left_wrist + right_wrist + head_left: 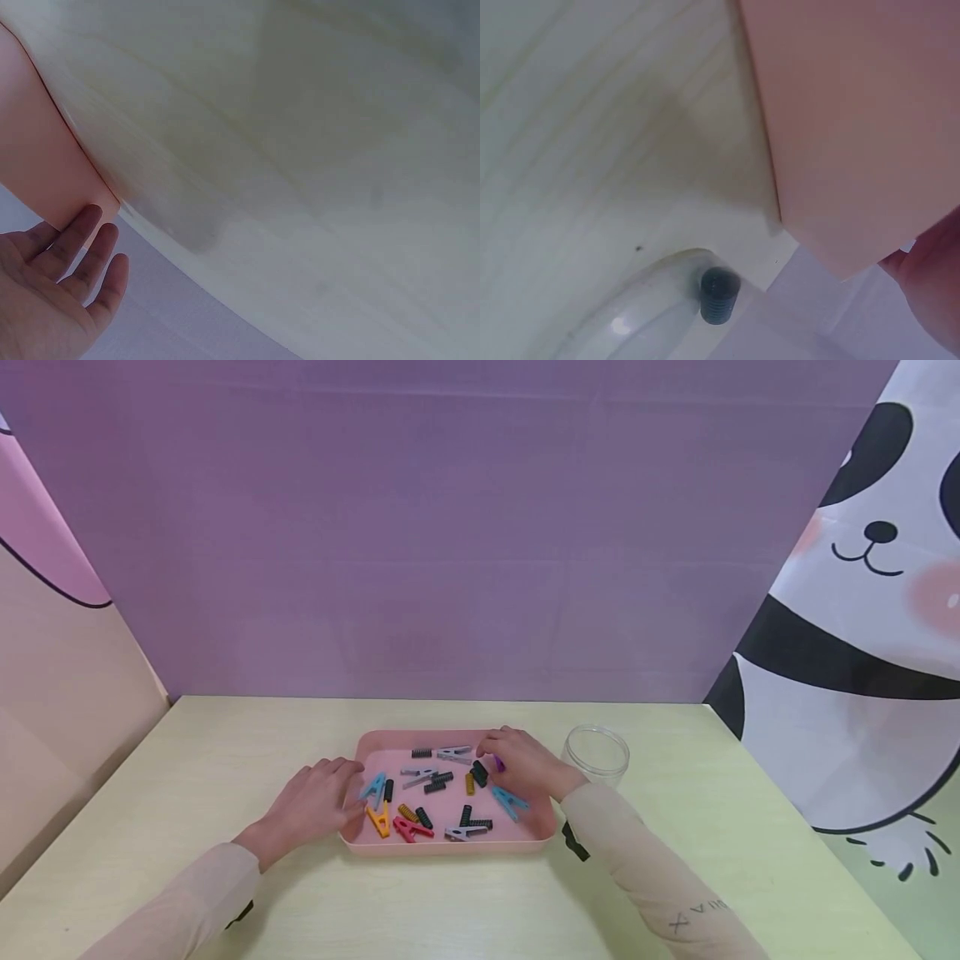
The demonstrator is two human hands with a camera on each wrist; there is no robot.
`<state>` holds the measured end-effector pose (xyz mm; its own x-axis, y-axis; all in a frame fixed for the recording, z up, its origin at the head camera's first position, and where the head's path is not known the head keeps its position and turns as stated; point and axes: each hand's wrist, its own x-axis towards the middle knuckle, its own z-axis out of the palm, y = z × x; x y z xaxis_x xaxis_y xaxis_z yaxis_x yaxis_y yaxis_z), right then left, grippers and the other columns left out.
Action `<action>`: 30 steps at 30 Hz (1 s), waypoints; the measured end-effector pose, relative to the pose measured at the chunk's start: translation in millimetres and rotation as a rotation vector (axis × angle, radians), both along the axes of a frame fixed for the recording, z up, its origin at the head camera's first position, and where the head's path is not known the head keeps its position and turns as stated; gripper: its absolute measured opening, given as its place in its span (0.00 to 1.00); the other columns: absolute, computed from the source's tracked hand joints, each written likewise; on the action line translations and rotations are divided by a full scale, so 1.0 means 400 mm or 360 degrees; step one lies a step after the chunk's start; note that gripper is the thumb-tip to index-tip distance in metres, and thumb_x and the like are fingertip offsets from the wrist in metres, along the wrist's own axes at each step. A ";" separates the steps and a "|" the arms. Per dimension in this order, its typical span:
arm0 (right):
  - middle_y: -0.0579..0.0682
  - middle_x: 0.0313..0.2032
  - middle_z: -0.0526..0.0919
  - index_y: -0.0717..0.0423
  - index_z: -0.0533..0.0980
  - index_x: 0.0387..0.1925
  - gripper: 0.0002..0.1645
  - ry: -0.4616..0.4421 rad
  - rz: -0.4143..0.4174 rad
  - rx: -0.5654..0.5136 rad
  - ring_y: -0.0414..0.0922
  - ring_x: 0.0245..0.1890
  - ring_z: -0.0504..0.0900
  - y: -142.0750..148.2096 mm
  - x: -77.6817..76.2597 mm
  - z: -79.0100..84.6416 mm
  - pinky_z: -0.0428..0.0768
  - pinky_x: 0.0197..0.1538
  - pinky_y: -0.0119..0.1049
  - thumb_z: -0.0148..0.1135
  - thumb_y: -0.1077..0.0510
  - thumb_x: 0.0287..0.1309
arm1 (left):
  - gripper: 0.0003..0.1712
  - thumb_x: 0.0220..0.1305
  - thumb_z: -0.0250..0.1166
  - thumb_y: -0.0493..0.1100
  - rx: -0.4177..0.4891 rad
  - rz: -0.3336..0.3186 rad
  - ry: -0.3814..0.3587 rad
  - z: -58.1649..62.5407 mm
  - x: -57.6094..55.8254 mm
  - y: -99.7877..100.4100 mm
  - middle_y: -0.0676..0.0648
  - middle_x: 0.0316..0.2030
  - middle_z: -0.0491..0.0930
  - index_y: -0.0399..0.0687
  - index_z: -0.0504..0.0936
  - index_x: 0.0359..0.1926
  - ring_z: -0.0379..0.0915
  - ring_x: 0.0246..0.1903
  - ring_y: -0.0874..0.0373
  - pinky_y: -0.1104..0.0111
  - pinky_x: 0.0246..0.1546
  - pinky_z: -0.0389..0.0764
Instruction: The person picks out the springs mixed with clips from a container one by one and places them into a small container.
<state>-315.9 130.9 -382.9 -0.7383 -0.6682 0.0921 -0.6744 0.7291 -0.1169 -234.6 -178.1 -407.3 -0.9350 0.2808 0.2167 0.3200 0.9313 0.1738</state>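
A pink tray (450,850) holds several plastic clips, among them a red clip (411,829), a yellow clip (378,820) and a light blue clip (508,802). Black springs (422,817) and gold springs (470,784) lie among them. At the tray's left end, my left hand (318,797) touches the rim with fingers loosely extended. My right hand (528,764) reaches over the far right part, fingers bent down near a dark spring (479,773). Beside those fingers shows a bit of a purple clip (499,764); whether they pinch anything is hidden.
A clear round jar (597,752) stands right of the tray, beside my right wrist. In the right wrist view a dark spring (718,296) appears at the jar's wall. A purple backdrop (450,543) rises behind the pale wooden table (262,735).
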 end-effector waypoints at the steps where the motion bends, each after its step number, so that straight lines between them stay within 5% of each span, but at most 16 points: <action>1: 0.45 0.48 0.77 0.52 0.77 0.44 0.17 -0.0011 -0.0003 -0.0003 0.45 0.49 0.73 -0.001 -0.001 0.000 0.68 0.59 0.43 0.62 0.61 0.49 | 0.31 0.50 0.63 0.54 0.0000 0.0001 -0.0002 0.000 0.000 0.000 0.43 0.51 0.76 0.42 0.73 0.53 0.72 0.49 0.46 0.49 0.50 0.73; 19: 0.44 0.52 0.75 0.46 0.78 0.45 0.18 -0.0091 -0.0049 0.0065 0.45 0.54 0.70 -0.011 -0.005 -0.007 0.61 0.65 0.49 0.66 0.59 0.48 | 0.30 0.50 0.64 0.53 0.0003 -0.0012 0.0021 0.003 0.004 0.000 0.42 0.51 0.76 0.42 0.74 0.52 0.72 0.49 0.46 0.50 0.49 0.73; 30: 0.43 0.50 0.77 0.47 0.79 0.31 0.05 -0.0054 -0.0037 0.0061 0.44 0.54 0.71 -0.010 -0.015 -0.016 0.64 0.63 0.47 0.63 0.59 0.49 | 0.30 0.50 0.64 0.53 0.0000 -0.0004 0.0007 0.002 0.002 0.001 0.42 0.51 0.76 0.42 0.73 0.52 0.72 0.48 0.46 0.51 0.49 0.74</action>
<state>-321.9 127.1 -389.4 -0.7558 -0.6535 0.0416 -0.6535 0.7487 -0.1109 -233.9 -177.8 -406.4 -0.9332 0.2834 0.2210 0.3233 0.9305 0.1722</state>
